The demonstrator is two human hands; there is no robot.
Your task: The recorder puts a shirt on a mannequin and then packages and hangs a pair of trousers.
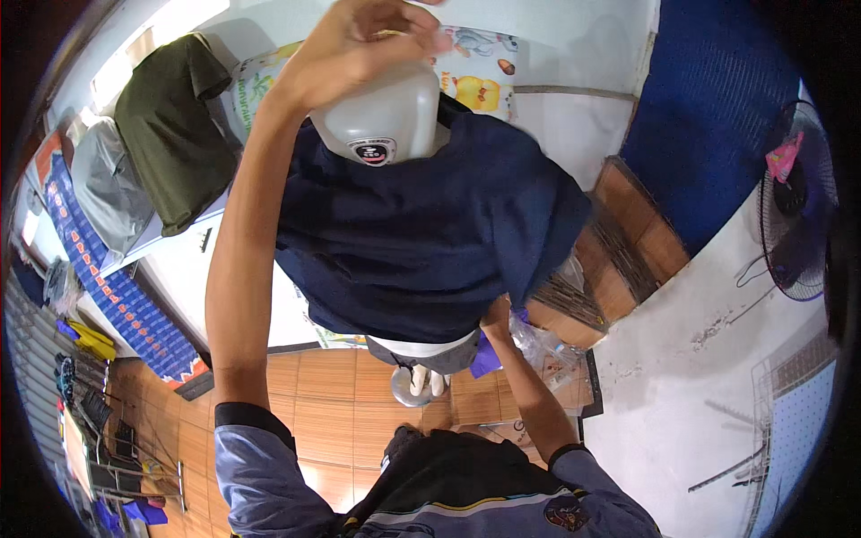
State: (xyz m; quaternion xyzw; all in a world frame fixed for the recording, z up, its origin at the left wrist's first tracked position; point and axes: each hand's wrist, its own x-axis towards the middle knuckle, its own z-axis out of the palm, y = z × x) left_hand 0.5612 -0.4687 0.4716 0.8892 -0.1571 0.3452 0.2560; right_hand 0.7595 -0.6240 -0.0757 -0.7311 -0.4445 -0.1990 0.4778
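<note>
A pale mannequin (377, 111) with a round sticker on its head stands upright before me. A navy blue T-shirt (417, 242) lies over its shoulders and torso in loose folds. Over the top of the mannequin's head is my left hand (383, 50), blurred, its fingers bent and partly cut off by the picture's top edge. Whether it holds anything I cannot tell. Low on the right side of the shirt, by the hem, is my right hand (496, 316); cloth hides its fingers. Below the hem show grey shorts (430, 356) and the mannequin's feet on a round metal base (412, 391).
Olive (178, 134) and grey T-shirts (111, 185) on torso forms stand at the left. A patterned cushion (477, 70) is behind the mannequin. Flattened cardboard (642, 222) and clear plastic bags (545, 339) lie to its right. A fan (797, 202) stands far right.
</note>
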